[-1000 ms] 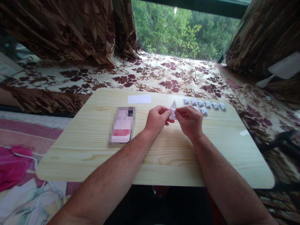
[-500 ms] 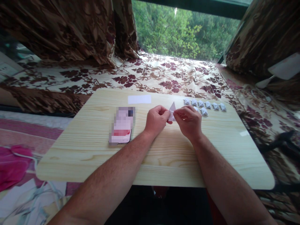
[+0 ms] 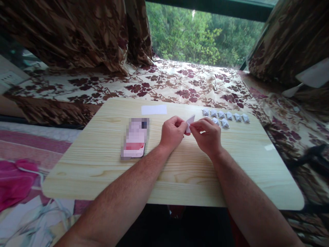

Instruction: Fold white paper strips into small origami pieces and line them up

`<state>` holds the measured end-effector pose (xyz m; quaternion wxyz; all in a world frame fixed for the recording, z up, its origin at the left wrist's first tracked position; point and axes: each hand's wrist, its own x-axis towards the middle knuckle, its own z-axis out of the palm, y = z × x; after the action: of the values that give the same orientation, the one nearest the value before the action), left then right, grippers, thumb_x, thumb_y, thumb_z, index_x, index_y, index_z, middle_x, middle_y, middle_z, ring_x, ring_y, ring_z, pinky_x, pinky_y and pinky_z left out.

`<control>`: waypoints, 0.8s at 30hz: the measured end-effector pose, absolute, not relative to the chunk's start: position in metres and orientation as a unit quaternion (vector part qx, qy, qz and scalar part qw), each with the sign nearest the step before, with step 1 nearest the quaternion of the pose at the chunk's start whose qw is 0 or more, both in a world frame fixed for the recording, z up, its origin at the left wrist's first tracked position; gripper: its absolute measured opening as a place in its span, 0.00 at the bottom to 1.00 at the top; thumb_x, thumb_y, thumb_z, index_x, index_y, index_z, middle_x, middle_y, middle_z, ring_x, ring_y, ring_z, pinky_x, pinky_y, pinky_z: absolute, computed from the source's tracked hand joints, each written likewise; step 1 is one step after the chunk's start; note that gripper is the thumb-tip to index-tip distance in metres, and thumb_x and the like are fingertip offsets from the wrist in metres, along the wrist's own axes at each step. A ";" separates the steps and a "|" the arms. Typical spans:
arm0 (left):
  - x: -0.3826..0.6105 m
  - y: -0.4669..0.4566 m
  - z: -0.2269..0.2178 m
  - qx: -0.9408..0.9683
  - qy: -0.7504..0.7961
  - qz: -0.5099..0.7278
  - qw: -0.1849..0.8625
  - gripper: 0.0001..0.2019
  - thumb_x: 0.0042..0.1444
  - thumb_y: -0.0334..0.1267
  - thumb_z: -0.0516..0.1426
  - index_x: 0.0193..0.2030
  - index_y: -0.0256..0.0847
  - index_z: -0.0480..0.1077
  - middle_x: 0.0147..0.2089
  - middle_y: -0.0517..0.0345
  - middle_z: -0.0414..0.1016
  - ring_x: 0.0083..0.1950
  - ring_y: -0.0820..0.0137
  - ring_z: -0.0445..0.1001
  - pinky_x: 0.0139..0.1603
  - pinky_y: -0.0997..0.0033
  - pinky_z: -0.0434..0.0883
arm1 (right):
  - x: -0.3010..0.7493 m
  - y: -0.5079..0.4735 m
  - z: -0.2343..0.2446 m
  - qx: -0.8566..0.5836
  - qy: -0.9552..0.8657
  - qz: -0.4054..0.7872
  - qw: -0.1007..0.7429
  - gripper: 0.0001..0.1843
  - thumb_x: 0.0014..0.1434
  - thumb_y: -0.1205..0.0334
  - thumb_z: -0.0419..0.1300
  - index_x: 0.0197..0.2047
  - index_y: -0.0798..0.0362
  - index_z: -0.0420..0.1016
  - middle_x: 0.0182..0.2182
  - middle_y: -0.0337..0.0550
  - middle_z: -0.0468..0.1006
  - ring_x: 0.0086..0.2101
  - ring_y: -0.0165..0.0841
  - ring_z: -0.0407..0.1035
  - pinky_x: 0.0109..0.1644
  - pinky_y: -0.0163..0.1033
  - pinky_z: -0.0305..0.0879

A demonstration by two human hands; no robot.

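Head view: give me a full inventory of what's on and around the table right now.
table: one, light wood, centre.
paper strip: one, white, flat near table's far edge.
phone: one, pinkish, blurred, flat on table left of the hands.
folded paper shapes: eight, white, two rows at table's far right.
held paper: one, white, pinched between both hands.
floral cloth: one, cream and maroon, beyond table.
curtains: brown patterned, either side of window.
pink cloth: one, left of table.
left hand: one, pinching held paper.
right hand: one, pinching held paper.
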<state>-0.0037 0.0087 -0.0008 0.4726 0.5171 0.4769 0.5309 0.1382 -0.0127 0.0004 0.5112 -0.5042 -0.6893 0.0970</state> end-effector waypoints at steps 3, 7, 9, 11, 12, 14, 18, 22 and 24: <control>-0.003 0.010 -0.002 0.509 0.460 0.530 0.498 0.08 0.52 0.40 0.60 0.29 0.38 0.70 0.23 0.57 0.76 0.25 0.68 0.78 0.21 0.76 0.69 | 0.138 -0.013 0.000 -0.505 -0.697 0.088 0.501 0.03 0.58 0.64 0.64 0.33 0.49 0.79 0.30 0.41 0.75 0.28 0.31 0.72 0.31 0.37 0.71; -0.005 0.010 -0.002 0.491 0.448 0.525 0.531 0.12 0.51 0.45 0.62 0.30 0.37 0.71 0.25 0.55 0.77 0.26 0.68 0.78 0.22 0.75 0.71 | 0.138 -0.013 -0.001 -0.503 -0.701 0.087 0.498 0.03 0.58 0.62 0.64 0.32 0.49 0.79 0.29 0.41 0.76 0.27 0.30 0.71 0.30 0.37 0.71; -0.005 0.011 -0.002 0.491 0.451 0.523 0.531 0.14 0.51 0.47 0.63 0.30 0.37 0.72 0.25 0.56 0.77 0.25 0.70 0.76 0.22 0.75 0.72 | 0.138 -0.013 -0.001 -0.499 -0.706 0.090 0.494 0.03 0.58 0.61 0.64 0.33 0.49 0.80 0.30 0.41 0.77 0.27 0.30 0.72 0.30 0.37 0.71; -0.006 0.012 -0.003 0.490 0.457 0.526 0.524 0.13 0.51 0.46 0.63 0.30 0.37 0.72 0.24 0.57 0.76 0.24 0.72 0.74 0.22 0.75 0.72 | 0.138 -0.013 -0.002 -0.492 -0.716 0.094 0.486 0.03 0.58 0.61 0.65 0.35 0.48 0.81 0.31 0.41 0.78 0.27 0.30 0.72 0.31 0.37 0.71; -0.007 0.012 -0.004 0.488 0.459 0.529 0.521 0.13 0.51 0.46 0.64 0.29 0.37 0.72 0.24 0.58 0.75 0.23 0.72 0.74 0.22 0.75 0.72 | 0.138 -0.013 -0.002 -0.488 -0.722 0.097 0.481 0.04 0.58 0.61 0.65 0.36 0.48 0.82 0.31 0.41 0.78 0.28 0.30 0.72 0.32 0.37 0.71; -0.007 0.014 -0.005 0.486 0.460 0.536 0.514 0.13 0.51 0.46 0.64 0.29 0.37 0.72 0.24 0.58 0.75 0.23 0.73 0.73 0.22 0.75 0.72 | 0.137 -0.014 -0.001 -0.482 -0.731 0.101 0.473 0.05 0.57 0.61 0.65 0.37 0.48 0.82 0.33 0.42 0.79 0.28 0.30 0.73 0.32 0.37 0.71; -0.007 0.015 -0.008 0.508 0.462 0.542 0.484 0.12 0.54 0.46 0.62 0.30 0.38 0.71 0.24 0.59 0.74 0.23 0.72 0.73 0.22 0.75 0.71 | 0.137 -0.016 0.002 -0.472 -0.735 0.092 0.479 0.04 0.58 0.62 0.64 0.35 0.49 0.81 0.30 0.41 0.79 0.27 0.29 0.72 0.32 0.36 0.71; -0.006 0.012 -0.008 0.560 0.467 0.538 0.424 0.12 0.57 0.47 0.61 0.32 0.39 0.72 0.25 0.59 0.76 0.27 0.71 0.77 0.26 0.75 0.71 | 0.139 -0.016 0.007 -0.485 -0.683 0.051 0.543 0.02 0.57 0.64 0.64 0.36 0.50 0.77 0.30 0.39 0.76 0.26 0.29 0.69 0.31 0.36 0.71; -0.007 0.009 -0.008 0.592 0.462 0.534 0.388 0.12 0.59 0.47 0.59 0.34 0.40 0.73 0.27 0.59 0.76 0.29 0.70 0.77 0.30 0.74 0.72 | 0.140 -0.014 0.008 -0.485 -0.665 0.047 0.566 0.08 0.56 0.64 0.65 0.41 0.49 0.77 0.36 0.41 0.75 0.27 0.28 0.69 0.29 0.36 0.71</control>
<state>-0.0067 0.0093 -0.0078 0.3882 0.5921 0.4618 0.5343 0.1403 -0.0144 0.0078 0.5659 -0.4850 -0.6651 0.0465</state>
